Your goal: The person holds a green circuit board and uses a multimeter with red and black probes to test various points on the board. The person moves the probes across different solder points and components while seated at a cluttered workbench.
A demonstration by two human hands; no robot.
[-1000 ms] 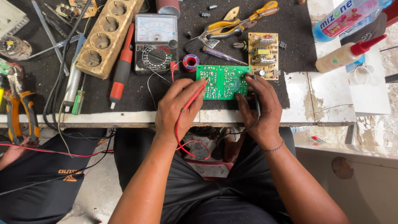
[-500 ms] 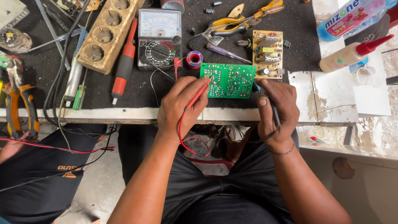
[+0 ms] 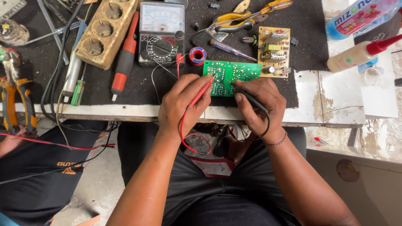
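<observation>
Both hands are on the green circuit board [image 3: 228, 77], which lies flat on the black mat [image 3: 104, 88] near the front edge of the bench, solder side up. The left hand [image 3: 182, 104] has its fingers pinched together around a red test probe [image 3: 200, 94], tip touching the board's left part. The right hand [image 3: 257, 102] grips a black test probe [image 3: 247, 94] the same way, fingers clamped on it, tip down around the board's middle. The red lead loops down below the left hand.

Just behind the board to the left sits an analog multimeter [image 3: 161, 31], with a small roll of red tape [image 3: 197, 55] between them. Touching the board's right end is a smaller tan board with components [image 3: 274, 50]. Further left of the board: a red-handled screwdriver [image 3: 124, 62] and a tan power strip [image 3: 104, 31]. Well right of the board lies a glue bottle with a red nozzle [image 3: 360, 52].
</observation>
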